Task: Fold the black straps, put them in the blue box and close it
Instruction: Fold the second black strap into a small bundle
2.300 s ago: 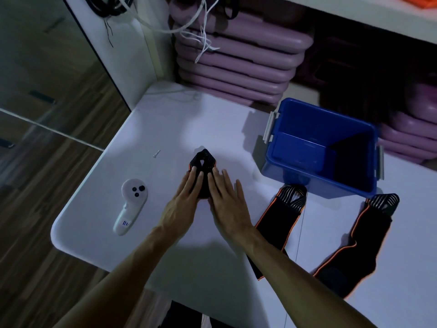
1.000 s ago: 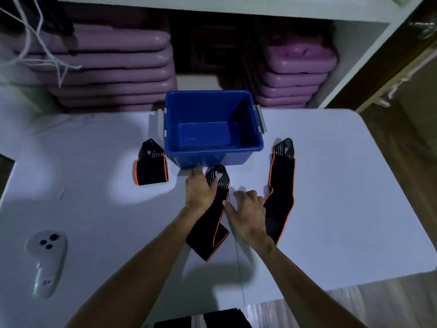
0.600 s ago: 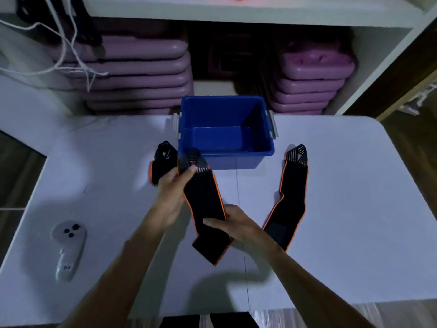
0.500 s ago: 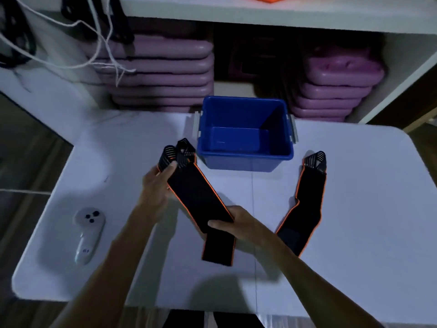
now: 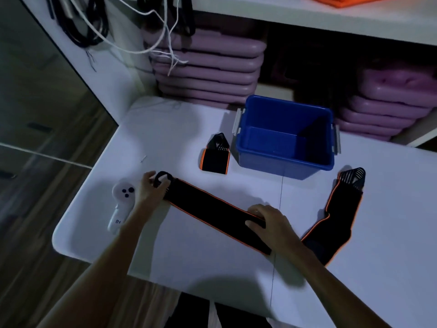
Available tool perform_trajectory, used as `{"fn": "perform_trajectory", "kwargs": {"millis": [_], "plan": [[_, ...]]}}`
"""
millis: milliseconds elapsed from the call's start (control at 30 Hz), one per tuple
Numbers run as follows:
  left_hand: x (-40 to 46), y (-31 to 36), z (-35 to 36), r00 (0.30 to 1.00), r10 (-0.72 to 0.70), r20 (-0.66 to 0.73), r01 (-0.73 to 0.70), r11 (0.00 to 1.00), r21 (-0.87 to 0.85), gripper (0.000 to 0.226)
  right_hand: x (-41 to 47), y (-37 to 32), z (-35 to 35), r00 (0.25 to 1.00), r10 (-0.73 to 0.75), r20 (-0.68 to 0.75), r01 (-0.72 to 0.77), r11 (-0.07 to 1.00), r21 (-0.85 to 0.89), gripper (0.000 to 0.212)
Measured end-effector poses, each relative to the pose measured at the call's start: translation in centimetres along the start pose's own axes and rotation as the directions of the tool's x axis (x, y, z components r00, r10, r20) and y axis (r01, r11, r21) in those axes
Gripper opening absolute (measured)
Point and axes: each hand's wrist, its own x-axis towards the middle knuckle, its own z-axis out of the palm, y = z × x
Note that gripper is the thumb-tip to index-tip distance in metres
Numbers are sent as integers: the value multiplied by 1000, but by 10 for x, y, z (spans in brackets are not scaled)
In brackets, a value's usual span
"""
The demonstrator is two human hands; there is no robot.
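Note:
A long black strap with orange edging (image 5: 210,207) lies stretched flat across the white table (image 5: 212,263). My left hand (image 5: 151,189) grips its looped end at the left. My right hand (image 5: 269,223) presses down on its other end. A folded black strap (image 5: 214,159) rests just left of the open, empty blue box (image 5: 286,138). A third strap (image 5: 335,216) lies unfolded to the right of my right hand, its striped tip near the box's front right corner. No lid is in view.
A white handheld controller (image 5: 119,204) lies by the table's left edge, touching my left wrist. Stacked purple boards (image 5: 208,69) fill the shelf behind the box. White cords (image 5: 163,41) hang at the back left.
Both hands have swung the strap from a diagonal into a flat line across the table, my left hand moving left toward the controller. The view has shifted left.

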Motion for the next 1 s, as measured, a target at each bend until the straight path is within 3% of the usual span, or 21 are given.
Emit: {"fn": "perform_trajectory", "kwargs": {"millis": [67,133,233,300,433,567,633,700,733,867,1000], "plan": [[-6,3,7,991,100,-84,-87,986,141,55,-6,8,1,998,7,-55,-7,1000,-3,27],[-18,11,19,948,272,-169,-230,946,229,47,-14,16,-2,994,37,-101,-36,999,15,27],[-39,28,48,786,596,-168,-531,788,310,28,-30,35,-11,975,88,-202,-82,996,35,32],[-55,44,78,663,748,-24,-719,646,256,24,-42,48,-20,934,151,-324,-126,987,97,29],[-105,85,156,510,810,290,-856,510,83,18,-70,73,-39,782,329,-529,-220,940,259,18],[-156,120,237,304,807,507,-904,412,-113,16,-96,96,-47,636,520,-571,-368,854,368,24],[-172,139,276,248,779,576,-908,394,-143,18,-105,104,-47,588,599,-543,-460,800,385,34],[-182,159,312,249,764,595,-919,380,-104,24,-109,108,-44,556,671,-490,-551,739,387,42],[-185,169,329,286,742,607,-916,397,-54,28,-109,109,-43,546,699,-461,-598,711,370,47],[-178,199,382,546,561,622,-816,524,244,51,-101,110,-33,502,762,-409,-690,638,341,60],[-172,195,410,623,466,628,-770,505,389,78,-84,109,-25,443,798,-409,-712,590,380,66]]}}
